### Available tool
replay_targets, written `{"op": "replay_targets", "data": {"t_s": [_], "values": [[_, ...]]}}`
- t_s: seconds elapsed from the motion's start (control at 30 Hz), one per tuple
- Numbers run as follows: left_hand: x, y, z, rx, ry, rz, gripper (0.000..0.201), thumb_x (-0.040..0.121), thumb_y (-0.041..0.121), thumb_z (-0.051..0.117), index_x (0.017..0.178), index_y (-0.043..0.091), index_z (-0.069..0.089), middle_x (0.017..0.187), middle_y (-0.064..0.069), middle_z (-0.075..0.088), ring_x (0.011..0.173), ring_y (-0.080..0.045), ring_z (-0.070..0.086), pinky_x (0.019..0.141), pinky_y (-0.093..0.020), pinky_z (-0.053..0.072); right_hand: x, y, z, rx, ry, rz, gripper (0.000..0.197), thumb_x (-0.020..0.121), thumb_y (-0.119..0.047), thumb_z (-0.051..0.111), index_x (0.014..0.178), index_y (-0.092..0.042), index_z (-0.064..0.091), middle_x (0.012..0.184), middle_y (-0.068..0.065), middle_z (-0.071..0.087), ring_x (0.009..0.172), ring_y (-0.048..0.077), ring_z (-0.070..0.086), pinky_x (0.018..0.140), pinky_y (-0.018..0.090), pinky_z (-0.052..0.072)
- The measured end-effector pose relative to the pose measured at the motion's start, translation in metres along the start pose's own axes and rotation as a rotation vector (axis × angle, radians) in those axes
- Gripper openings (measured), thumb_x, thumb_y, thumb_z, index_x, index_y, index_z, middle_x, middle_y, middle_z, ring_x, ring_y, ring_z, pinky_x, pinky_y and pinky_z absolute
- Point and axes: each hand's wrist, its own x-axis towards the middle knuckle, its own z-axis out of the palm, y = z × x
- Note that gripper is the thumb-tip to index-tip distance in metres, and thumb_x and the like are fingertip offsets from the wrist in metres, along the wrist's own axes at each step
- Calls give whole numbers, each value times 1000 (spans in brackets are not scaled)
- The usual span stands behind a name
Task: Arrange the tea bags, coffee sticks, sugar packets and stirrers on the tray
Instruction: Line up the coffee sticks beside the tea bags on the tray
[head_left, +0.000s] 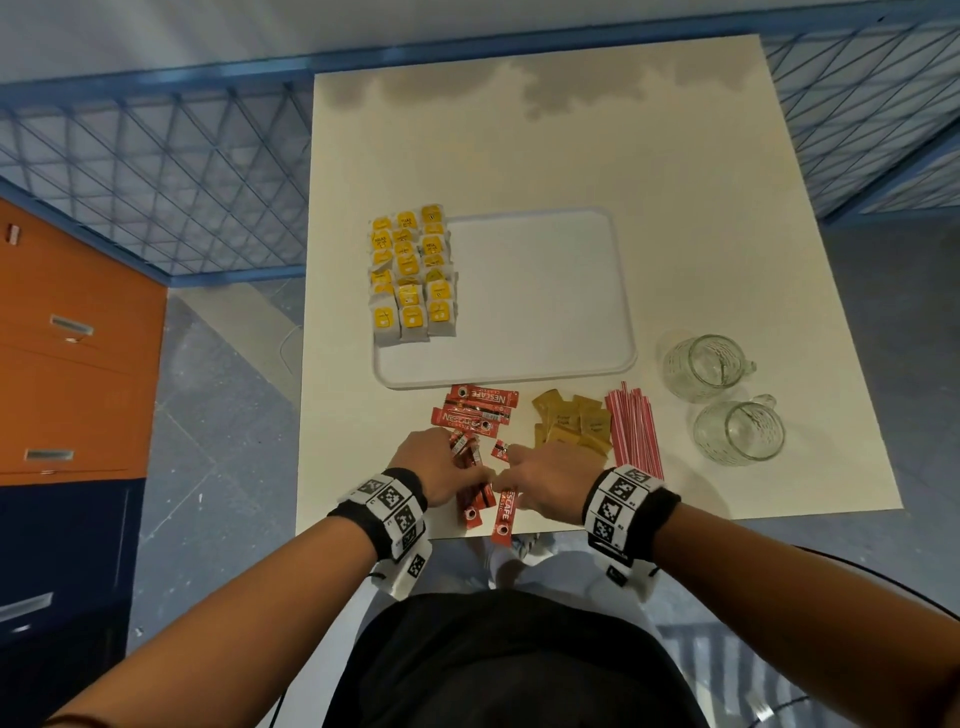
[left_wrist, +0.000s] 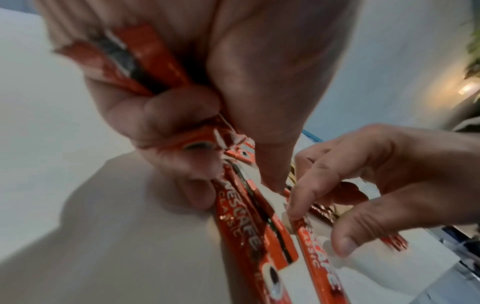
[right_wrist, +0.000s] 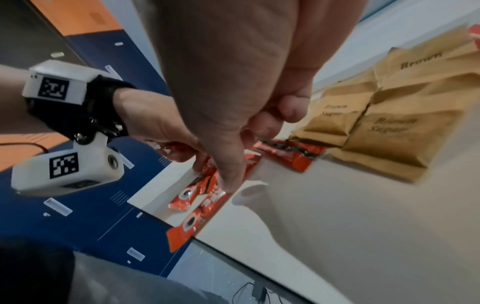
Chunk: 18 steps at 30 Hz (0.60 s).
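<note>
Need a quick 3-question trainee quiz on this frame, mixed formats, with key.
1. True or false: the yellow-labelled tea bags already lie in rows on the left part of the white plastic tray.
2. Multiple choice: what does the left hand hold in its grip? A) red-striped stirrers B) red Nescafe coffee sticks C) brown sugar packets
3. Fill in: the two clear glass mugs stand on the cream table, to the ___ of the red-and-white striped stirrers.

Key: 1 true. 2 B, the red Nescafe coffee sticks; the right hand fingers another stick near the table edge. 3 right.
</note>
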Motion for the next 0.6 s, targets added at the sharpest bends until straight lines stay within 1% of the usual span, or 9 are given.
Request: {"op": "replay_targets", "data": {"t_s": [0.07,0.13,0.2,0.27,0.33,0.4,0.47,0.53,0.6], "values": [[2,3,5,17,29,-25,49,73,68,75,89,25,60,82,7,63,77,-15,62,69,-29,50,2,-2,-1,-14,4,11,25,100,-24,63,125,-27,67,107,4,58,69,25,63,54,35,52],[3,6,7,23,49,-42,49,72,66,77,92,24,61,85,6,65,77,-15,62,68,-29,51,3,-2,-1,0,8,33,23,102,-25,61,124,-24,69,107,4,58,73,26,64,54,34,48],[4,8,7,22,65,-61,49,72,60,80,96,22,60,90,2,67,80,-17,63,69,-30,52,3,-2,-3,19,18,40,22,102,-24,61,122,-22,70,106,3,59,74,26,64,56,36,51],[6,10,7,8,79,-77,49,71,55,82,99,21,59,92,1,67,81,-19,64,71,-32,54,2,0,-2,44,35,47,19,101,-23,62,116,-20,72,103,1,58,71,24,62,58,37,54],[7,9,4,-22,88,-83,50,69,51,84,99,21,59,91,1,67,80,-19,64,70,-32,54,2,2,-1,59,53,57,16,101,-22,61,110,-20,74,99,0,57,68,22,60,57,36,53],[6,8,1,-51,88,-76,48,67,48,85,97,22,58,89,3,66,78,-17,63,66,-30,51,1,3,-1,62,59,65,16,101,-21,60,107,-19,75,98,0,56,68,23,60,57,37,53],[6,6,0,-96,75,-61,44,64,45,85,92,23,59,84,6,66,75,-13,62,64,-28,51,0,4,-1,104,74,81,21,103,-24,57,109,-17,75,99,1,55,71,25,60,57,36,48],[4,3,-3,-147,65,-51,37,65,41,86,88,25,63,81,9,67,73,-10,63,64,-25,50,-2,5,-2,166,111,109,24,103,-30,55,109,-18,75,98,-2,51,75,23,58,58,31,38],[3,0,-5,-197,70,-53,30,67,36,87,85,24,67,80,9,69,75,-10,65,63,-23,48,-4,8,-3,228,149,153,22,101,-35,58,107,-22,76,98,-8,47,81,20,58,61,29,37]]}}
